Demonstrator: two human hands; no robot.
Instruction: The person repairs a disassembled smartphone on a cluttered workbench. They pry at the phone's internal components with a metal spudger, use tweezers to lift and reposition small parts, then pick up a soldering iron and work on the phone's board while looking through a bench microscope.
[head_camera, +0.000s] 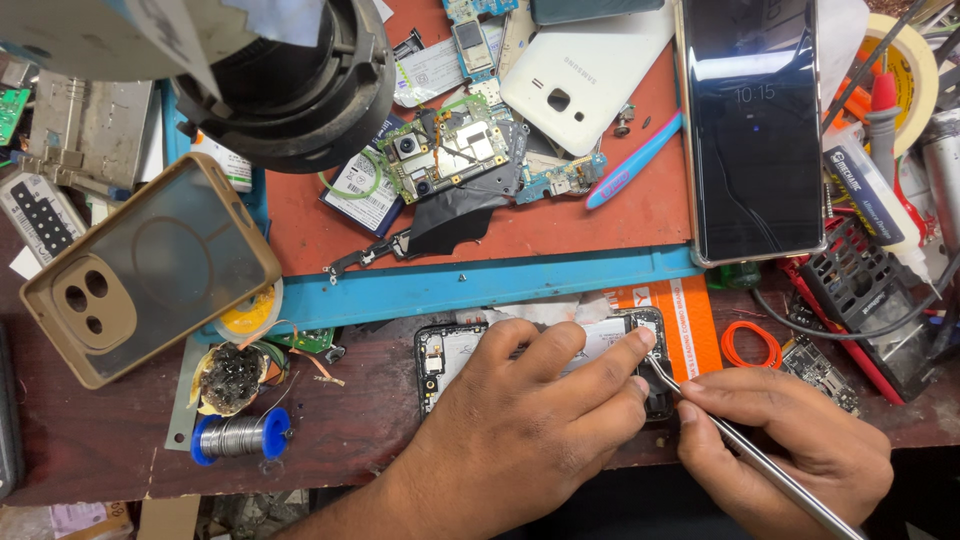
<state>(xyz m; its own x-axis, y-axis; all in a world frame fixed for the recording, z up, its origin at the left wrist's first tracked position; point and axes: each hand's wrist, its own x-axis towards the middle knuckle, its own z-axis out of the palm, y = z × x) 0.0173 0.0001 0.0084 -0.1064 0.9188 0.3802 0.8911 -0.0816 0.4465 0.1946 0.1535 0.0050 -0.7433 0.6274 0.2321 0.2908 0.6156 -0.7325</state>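
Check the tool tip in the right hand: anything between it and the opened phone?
Nothing visible. The right hand holds the thin metal tool, whose tip meets the top corner of the opened phone by the left hand's index fingertip. The left hand covers most of the phone, not that corner.

A tall smartphone (757, 125) lies far right on the red mat, its screen dark and glossy with faint pale digits near the top. Left of centre, a dark blue battery (360, 185) carries a white rectangular label. A white label (432, 70) lies farther back. At the near centre, an orange strip (690, 320) with white print sits beside the opened phone (450, 355).
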